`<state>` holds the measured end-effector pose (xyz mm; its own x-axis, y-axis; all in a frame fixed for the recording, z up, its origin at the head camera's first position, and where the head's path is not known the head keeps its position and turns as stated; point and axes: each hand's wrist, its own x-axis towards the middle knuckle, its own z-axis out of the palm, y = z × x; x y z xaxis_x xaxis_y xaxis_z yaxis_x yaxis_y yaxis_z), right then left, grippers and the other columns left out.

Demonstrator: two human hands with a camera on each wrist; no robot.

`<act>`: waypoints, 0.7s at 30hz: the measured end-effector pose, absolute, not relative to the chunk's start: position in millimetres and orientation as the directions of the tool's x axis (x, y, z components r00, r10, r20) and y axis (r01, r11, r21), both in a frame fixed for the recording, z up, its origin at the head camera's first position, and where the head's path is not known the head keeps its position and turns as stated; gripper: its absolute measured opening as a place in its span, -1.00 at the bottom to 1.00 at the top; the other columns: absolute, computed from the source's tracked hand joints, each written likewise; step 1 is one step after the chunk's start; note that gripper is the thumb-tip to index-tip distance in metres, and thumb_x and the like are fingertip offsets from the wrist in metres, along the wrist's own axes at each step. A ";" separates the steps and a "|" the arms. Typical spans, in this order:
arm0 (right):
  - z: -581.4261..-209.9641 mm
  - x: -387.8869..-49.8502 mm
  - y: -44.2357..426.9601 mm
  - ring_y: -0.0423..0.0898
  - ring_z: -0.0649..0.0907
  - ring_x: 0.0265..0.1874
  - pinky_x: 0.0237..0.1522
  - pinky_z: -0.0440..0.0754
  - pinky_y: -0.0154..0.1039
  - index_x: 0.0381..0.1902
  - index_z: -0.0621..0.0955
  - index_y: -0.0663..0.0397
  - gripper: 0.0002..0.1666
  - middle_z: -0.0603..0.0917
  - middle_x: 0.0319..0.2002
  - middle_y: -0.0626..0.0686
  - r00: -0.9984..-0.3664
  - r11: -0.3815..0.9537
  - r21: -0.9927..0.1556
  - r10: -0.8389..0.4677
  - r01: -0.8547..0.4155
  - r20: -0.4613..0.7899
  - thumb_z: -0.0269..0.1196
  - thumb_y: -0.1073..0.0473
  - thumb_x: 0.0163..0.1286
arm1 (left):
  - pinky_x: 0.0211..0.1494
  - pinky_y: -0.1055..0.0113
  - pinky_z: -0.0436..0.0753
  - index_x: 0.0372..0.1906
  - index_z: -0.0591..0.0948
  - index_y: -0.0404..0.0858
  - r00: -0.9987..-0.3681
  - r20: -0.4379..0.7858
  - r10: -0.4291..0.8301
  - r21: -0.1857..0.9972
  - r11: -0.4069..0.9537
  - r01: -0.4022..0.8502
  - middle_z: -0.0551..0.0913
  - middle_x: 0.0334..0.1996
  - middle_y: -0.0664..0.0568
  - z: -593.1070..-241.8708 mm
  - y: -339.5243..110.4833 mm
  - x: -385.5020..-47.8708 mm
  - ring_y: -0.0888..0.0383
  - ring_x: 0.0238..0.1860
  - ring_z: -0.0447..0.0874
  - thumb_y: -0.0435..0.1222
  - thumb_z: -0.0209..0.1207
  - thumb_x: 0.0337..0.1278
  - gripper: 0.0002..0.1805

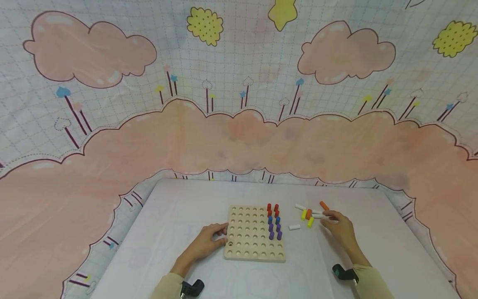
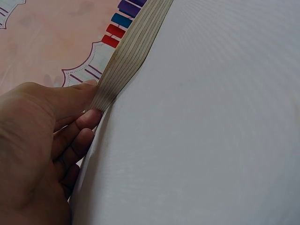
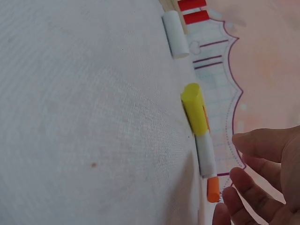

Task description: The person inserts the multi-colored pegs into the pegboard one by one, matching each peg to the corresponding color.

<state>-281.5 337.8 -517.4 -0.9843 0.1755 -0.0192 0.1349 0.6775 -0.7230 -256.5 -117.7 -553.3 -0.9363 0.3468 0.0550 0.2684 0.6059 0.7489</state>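
Note:
A wooden pegboard point(image 1: 247, 239) with rows of round holes lies flat on the table. Red pegs point(image 1: 276, 207), blue pegs point(image 1: 277, 220) and purple pegs point(image 1: 279, 236) stand in its two right-hand columns. My left hand point(image 1: 207, 241) touches the board's left edge with thumb and fingers spread along it; the left wrist view shows the fingertips against the board's layered side point(image 2: 129, 54). My right hand point(image 1: 340, 229) hovers by the loose pegs, thumb and fingers apart with nothing visible between them. Closest to it are an orange peg point(image 1: 324, 205) and white pegs point(image 1: 318, 216).
Right of the board lie two yellow pegs point(image 1: 310, 223), another orange peg point(image 1: 308, 214), and a white peg point(image 1: 294, 227) apart from the group. A white cloth covers the table point(image 1: 179, 207). Behind it hangs a cloud-patterned curtain point(image 1: 224, 141).

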 end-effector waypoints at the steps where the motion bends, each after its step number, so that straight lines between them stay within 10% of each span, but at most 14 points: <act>1: -518.5 -282.7 338.3 0.28 0.49 0.16 -0.04 0.56 -0.01 0.19 0.55 0.19 -0.51 0.53 0.17 0.37 -0.985 0.677 -0.724 0.173 0.132 -0.018 0.26 0.10 0.36 | 0.25 0.06 0.36 0.33 0.49 -0.19 -0.935 0.063 0.350 0.745 0.607 0.277 0.58 -0.13 0.32 -553.4 -117.6 -256.3 0.29 -0.04 0.43 -0.14 0.27 0.22 -0.42; 21: -530.9 -298.3 337.8 0.28 0.53 0.11 0.02 0.61 0.08 0.11 0.59 0.26 -0.57 0.55 0.14 0.39 -0.985 0.702 -0.696 0.171 0.148 -0.037 0.27 0.18 0.32 | 0.27 0.04 0.37 0.33 0.48 -0.18 -0.941 0.036 0.335 0.764 0.598 0.242 0.56 -0.12 0.35 -551.9 -117.8 -254.5 0.30 -0.02 0.41 -0.14 0.26 0.23 -0.42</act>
